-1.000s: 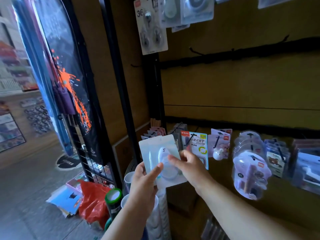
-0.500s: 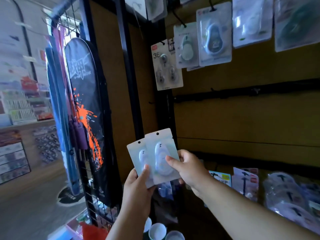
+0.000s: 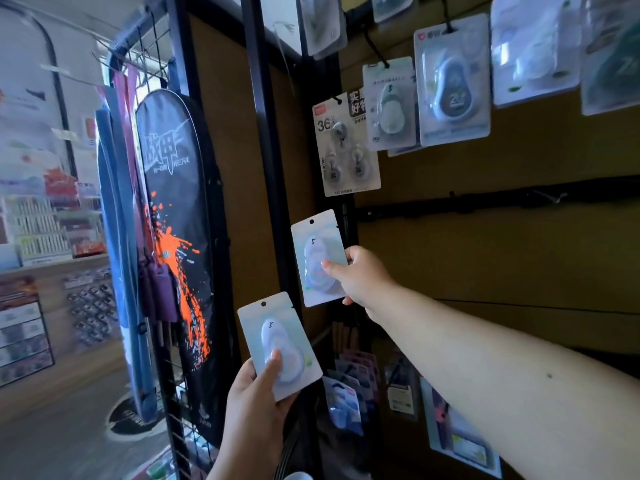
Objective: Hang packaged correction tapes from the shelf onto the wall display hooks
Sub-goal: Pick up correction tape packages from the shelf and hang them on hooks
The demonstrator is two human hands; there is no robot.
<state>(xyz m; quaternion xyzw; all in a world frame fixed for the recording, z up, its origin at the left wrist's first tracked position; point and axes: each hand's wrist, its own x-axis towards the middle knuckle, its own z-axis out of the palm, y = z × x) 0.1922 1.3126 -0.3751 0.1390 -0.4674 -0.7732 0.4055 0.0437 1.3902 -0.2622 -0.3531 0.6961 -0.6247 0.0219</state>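
Two pale blister packs of correction tape, each marked "5" with a hang hole at the top, are in my hands. My right hand (image 3: 360, 277) pinches the upper pack (image 3: 317, 251) by its right edge, lifted close to the left end of the black hook rail (image 3: 485, 199) on the brown wall panel. My left hand (image 3: 258, 393) grips the lower pack (image 3: 277, 341) from beneath, thumb on the blister, below and left of the other. No pack hangs on that rail.
Higher up, other correction tape packs (image 3: 450, 81) hang on hooks, with a "36" multipack (image 3: 343, 147) beside the black upright post (image 3: 266, 140). Packaged goods (image 3: 349, 393) sit on the shelf below. A black racket bag (image 3: 180, 237) hangs on a wire grid at left.
The two packs, held together a second ago, have separated. My right hand has raised one toward the black rail while my left keeps the other lower. The view has tilted upward.
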